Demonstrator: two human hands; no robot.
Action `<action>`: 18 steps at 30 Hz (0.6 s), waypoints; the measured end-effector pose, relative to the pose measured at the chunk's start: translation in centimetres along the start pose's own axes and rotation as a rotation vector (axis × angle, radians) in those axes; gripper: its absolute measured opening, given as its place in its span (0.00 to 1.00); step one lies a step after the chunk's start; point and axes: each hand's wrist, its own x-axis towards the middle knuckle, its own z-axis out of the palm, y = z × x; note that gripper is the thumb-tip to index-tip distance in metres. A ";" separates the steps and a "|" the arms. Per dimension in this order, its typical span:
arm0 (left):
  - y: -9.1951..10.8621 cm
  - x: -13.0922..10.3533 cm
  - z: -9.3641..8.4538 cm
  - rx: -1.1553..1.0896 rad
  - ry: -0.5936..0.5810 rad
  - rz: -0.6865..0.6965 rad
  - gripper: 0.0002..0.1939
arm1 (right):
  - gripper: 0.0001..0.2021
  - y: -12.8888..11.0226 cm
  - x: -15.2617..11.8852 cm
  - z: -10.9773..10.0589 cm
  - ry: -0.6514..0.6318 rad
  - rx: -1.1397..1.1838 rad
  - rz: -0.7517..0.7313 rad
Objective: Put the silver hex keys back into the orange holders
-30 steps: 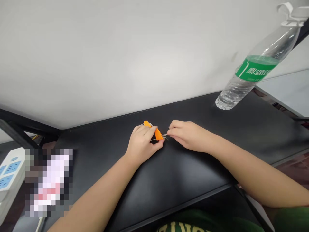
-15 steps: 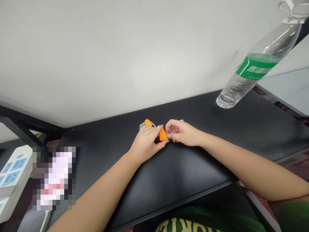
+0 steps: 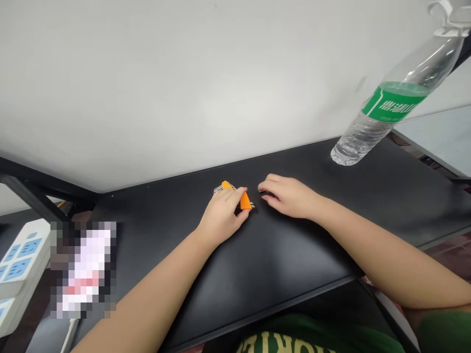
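An orange holder (image 3: 246, 201) lies on the black table, with thin silver metal pieces (image 3: 218, 189) at its far left end and a short silver tip at its near right end. My left hand (image 3: 223, 211) is closed around the holder, thumb and fingers on its sides, hiding its middle. A short distance to the right, apart from the holder, is my right hand (image 3: 287, 195). Its fingers are curled together around a small dark thing, too hidden to name.
A large clear water bottle (image 3: 392, 103) with a green label stands at the back right. On the left are a white power strip (image 3: 18, 269), a blurred-out phone-like object (image 3: 86, 267) with a white cable, and a black metal frame (image 3: 33, 196). A pale wall rises behind the table (image 3: 257, 284).
My right hand has moved away from the holder, to the right and slightly back. The silver tip at the holder's near end now shows. My left hand keeps its hold.
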 end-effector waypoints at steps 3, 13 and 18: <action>-0.2 -0.1 0.2 0.060 0.017 0.003 0.23 | 0.08 1.4 -0.2 -1.3 -0.025 -0.273 0.071; -0.3 -0.1 0.4 0.059 0.073 -0.010 0.22 | 0.08 1.2 0.3 -1.1 -0.193 -0.485 0.146; -0.4 -0.2 0.4 0.041 0.063 -0.042 0.22 | 0.09 0.7 0.2 -1.1 -0.184 -0.570 0.116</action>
